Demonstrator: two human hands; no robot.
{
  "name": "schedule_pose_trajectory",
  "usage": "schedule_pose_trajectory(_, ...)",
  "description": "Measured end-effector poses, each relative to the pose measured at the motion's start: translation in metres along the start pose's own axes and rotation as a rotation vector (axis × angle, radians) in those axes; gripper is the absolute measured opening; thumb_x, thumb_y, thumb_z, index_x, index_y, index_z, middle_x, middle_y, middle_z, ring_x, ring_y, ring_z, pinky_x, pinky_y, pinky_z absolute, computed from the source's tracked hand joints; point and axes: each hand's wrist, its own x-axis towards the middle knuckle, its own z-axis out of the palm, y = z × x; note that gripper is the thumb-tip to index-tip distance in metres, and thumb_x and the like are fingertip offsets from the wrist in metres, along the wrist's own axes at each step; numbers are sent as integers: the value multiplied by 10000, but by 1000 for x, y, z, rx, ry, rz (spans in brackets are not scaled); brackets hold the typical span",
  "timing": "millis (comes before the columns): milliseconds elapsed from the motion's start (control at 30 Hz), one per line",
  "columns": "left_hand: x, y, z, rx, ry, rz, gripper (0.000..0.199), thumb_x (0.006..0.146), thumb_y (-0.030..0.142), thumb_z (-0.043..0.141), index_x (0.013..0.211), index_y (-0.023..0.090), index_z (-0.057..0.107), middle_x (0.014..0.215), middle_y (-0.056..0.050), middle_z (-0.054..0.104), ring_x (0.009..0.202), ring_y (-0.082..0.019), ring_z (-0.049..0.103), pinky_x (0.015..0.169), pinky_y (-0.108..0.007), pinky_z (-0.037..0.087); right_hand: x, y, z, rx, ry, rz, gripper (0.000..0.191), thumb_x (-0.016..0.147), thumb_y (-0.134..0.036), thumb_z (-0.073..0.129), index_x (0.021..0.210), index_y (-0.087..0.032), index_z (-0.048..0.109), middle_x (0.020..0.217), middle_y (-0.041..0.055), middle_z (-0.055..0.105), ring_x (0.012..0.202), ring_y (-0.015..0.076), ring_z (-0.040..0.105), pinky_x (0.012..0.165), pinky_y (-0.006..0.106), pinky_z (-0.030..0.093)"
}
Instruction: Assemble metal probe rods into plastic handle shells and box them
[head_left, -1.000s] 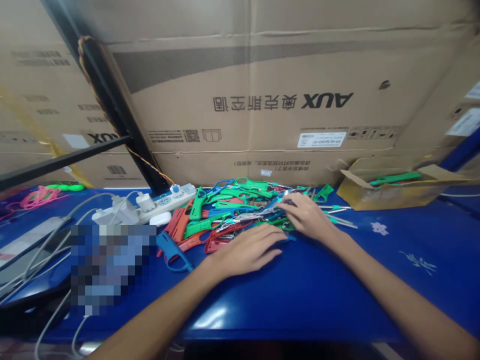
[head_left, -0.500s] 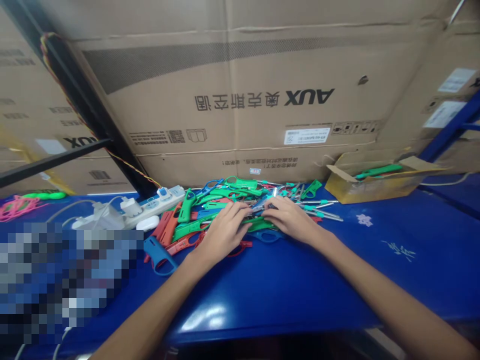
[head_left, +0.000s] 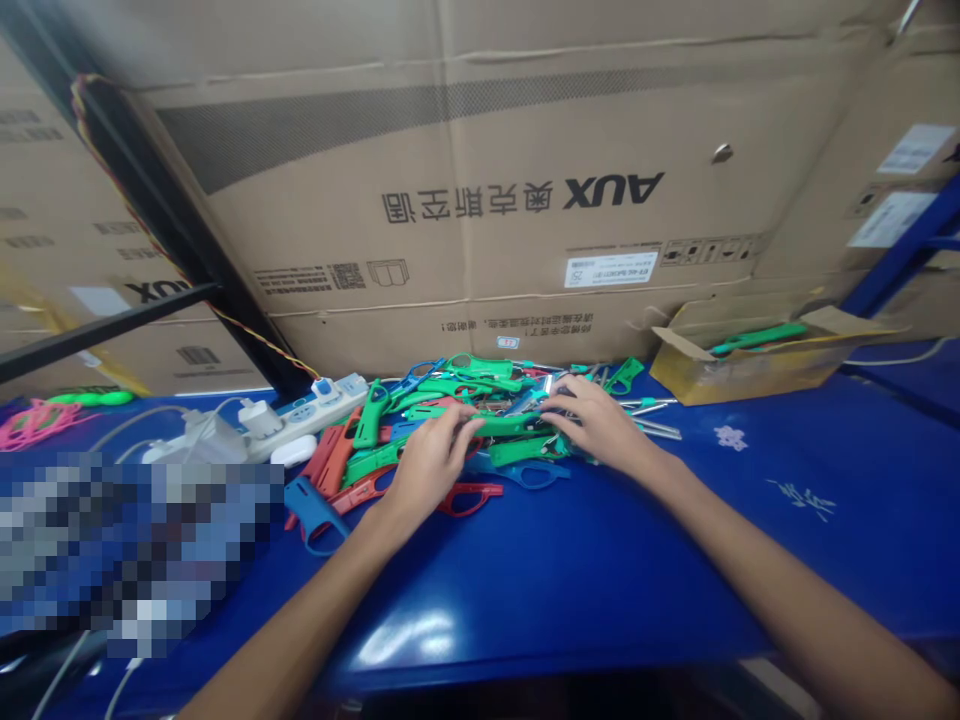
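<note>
Between my hands, above the near side of the pile, is a green stick-lighter handle [head_left: 510,426]. My left hand [head_left: 433,452] pinches its left end with fingers closed. At the other end, my right hand [head_left: 592,415] has thumb and fingers curled close around the tip; what exactly the fingertips grip is partly hidden. Another green lighter handle [head_left: 525,450] lies just below, beside a blue handle with a loop [head_left: 531,473]. Red handles [head_left: 471,497] lie under and beside my left hand. Thin metal tubes with teal ends [head_left: 652,405] lie behind and right of my right hand.
A small open carton [head_left: 739,375] holding green pieces stands at the right. To the left are a white power strip [head_left: 330,402] with plugs, a white rounded case [head_left: 294,451] and a pink cord bundle [head_left: 41,425]. A large cardboard box [head_left: 465,130] walls off the back.
The green handle now shows lifted between my hands, which have moved slightly apart. The green and blue handles beneath are more exposed.
</note>
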Motion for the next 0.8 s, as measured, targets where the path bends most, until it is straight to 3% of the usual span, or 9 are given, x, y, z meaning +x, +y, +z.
schedule_pose_trajectory(167, 0, 5, -1, -175, 49, -31, 190, 1028, 322, 437, 1095, 193, 559, 762, 14, 630, 687, -141, 619, 703, -250, 470, 0, -6, 2, 28, -5, -12, 212, 962, -298, 556, 1049, -188, 716, 1039, 116, 626, 980, 254, 582, 851, 402, 499)
schedule_pose_trajectory(333, 1, 10, -4, -258, 163, -9, 135, 1005, 296, 494, 1059, 195, 565, 919, -24, 651, 824, -157, 628, 809, -286, 471, 1, -4, 3, 62, 8, -5, 205, 967, -307, 553, 1021, -195, 716, 1015, 101, 624, 948, 238, 590, 834, 389, 504)
schedule_pose_trajectory(533, 1, 16, -7, -342, 210, 135, 78, 991, 233, 515, 1033, 197, 570, 1053, -52, 612, 1029, -182, 592, 906, -308, 459, 0, -1, 6, 76, 11, -3, 155, 953, -270, 574, 979, -195, 706, 1032, 102, 624, 973, 244, 590, 859, 403, 503)
schedule_pose_trajectory(800, 0, 12, -8, -466, 264, -87, 131, 1014, 315, 470, 1053, 208, 535, 903, -14, 575, 820, -146, 562, 789, -276, 438, -1, 5, 0, 117, -20, -51, 167, 952, -263, 578, 975, -195, 728, 985, 99, 647, 922, 230, 608, 802, 370, 506)
